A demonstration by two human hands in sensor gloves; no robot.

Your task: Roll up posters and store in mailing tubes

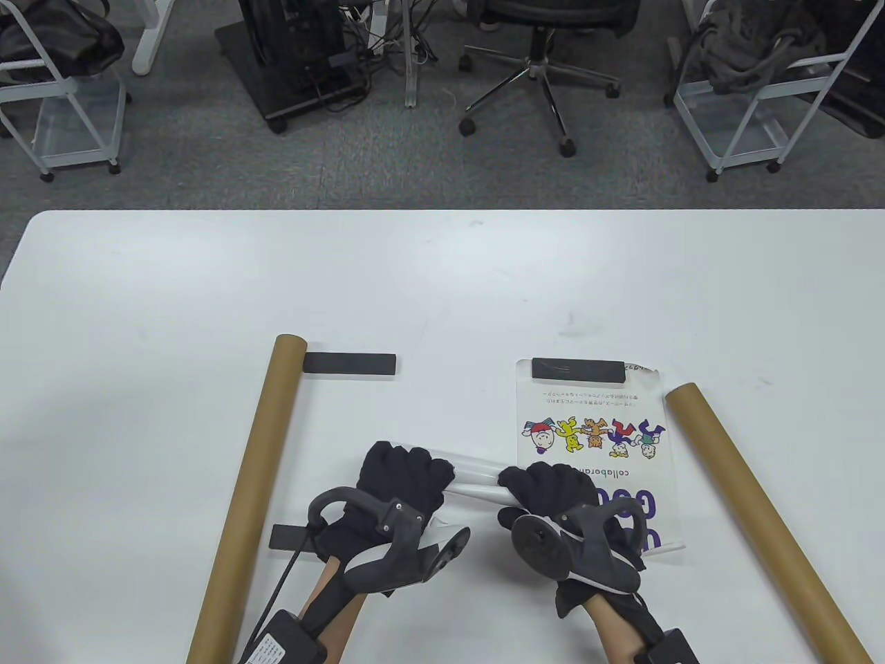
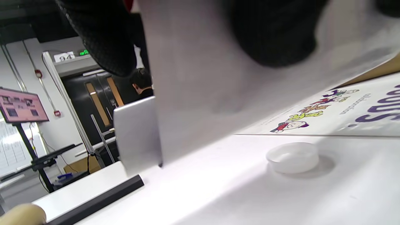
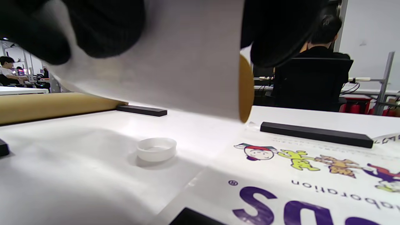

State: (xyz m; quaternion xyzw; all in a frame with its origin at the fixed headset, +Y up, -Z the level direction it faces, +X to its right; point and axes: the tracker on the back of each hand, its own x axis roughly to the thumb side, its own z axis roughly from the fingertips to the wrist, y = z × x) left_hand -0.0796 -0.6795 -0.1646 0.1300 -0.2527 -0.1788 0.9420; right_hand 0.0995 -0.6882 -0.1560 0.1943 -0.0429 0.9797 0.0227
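Observation:
Both gloved hands hold one rolled white poster [image 1: 474,478] off the table, near the front. My left hand [image 1: 415,470] grips its left end and my right hand [image 1: 541,485] grips its right end. The roll fills the top of the left wrist view [image 2: 203,93] and of the right wrist view [image 3: 175,62]. A second poster [image 1: 588,429] with cartoon figures lies flat to the right, with a black bar [image 1: 577,369] on its far edge. One brown mailing tube [image 1: 256,498] lies to the left and another [image 1: 753,505] to the right.
A black bar [image 1: 349,363] lies by the left tube's far end, and another [image 1: 287,536] lies by my left wrist. A white plastic cap [image 3: 156,149] sits on the table under the roll, also in the left wrist view [image 2: 292,157]. Chairs and carts stand beyond the far edge.

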